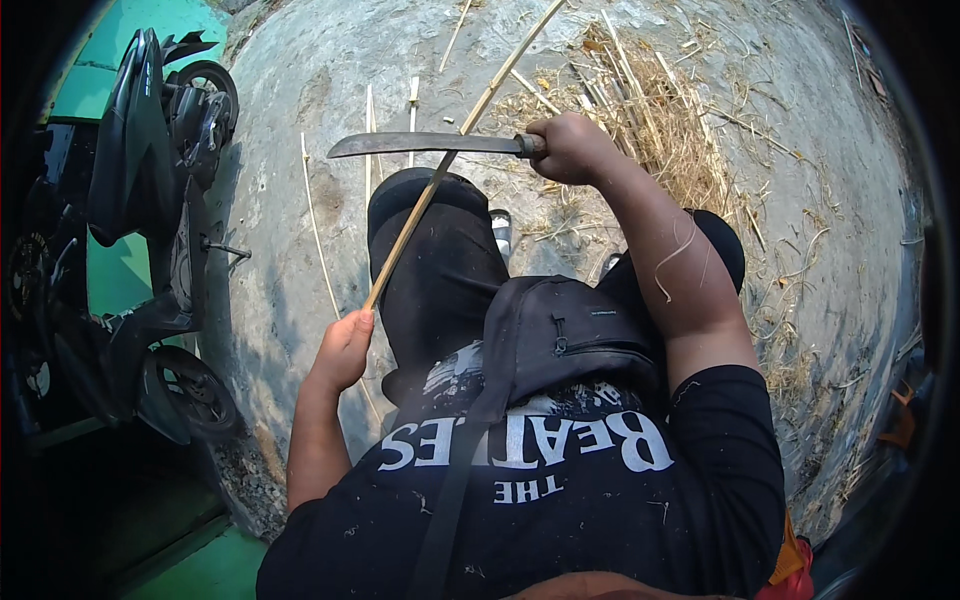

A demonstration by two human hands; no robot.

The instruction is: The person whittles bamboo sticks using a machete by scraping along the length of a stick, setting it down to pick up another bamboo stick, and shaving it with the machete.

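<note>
My left hand (345,350) is closed round the near end of a long bamboo strip (413,222), beside my left thigh. The strip slants up and to the right over my left knee, and its far end reaches the top edge of the view. In my right hand (572,148) is the wooden handle of a machete (430,143). Its long, slightly curved blade points left and crosses the strip just beyond the knee. Blade and strip appear to touch there.
Thin bamboo strips (312,215) lie on the concrete ground (290,90) ahead. A heap of shavings and split bamboo (650,120) is at the front right. A dark motorbike (150,170) stands along the left. A black bag (570,330) rests across my lap.
</note>
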